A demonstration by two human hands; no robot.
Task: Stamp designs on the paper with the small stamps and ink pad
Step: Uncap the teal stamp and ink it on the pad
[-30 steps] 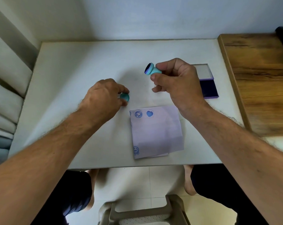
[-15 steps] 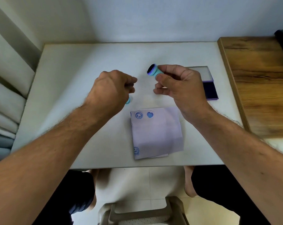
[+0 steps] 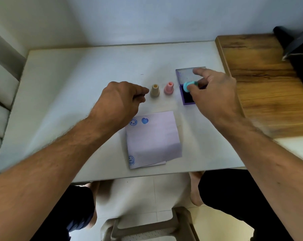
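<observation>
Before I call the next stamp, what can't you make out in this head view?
- Teal stamp: its design face, turned sideways and blurred, gripped in the right hand.
- Ink pad: its right part, behind that hand.
- Left hand: whether its curled fingers hold anything.
- Paper: ring prints too small to read.
- Beige stamp and pink stamp: designs face down.

Your white surface (image 3: 77, 84) carries a lilac paper (image 3: 154, 141), a beige stamp (image 3: 154, 90), a pink stamp (image 3: 169, 87) and an open ink pad (image 3: 186, 97).
</observation>
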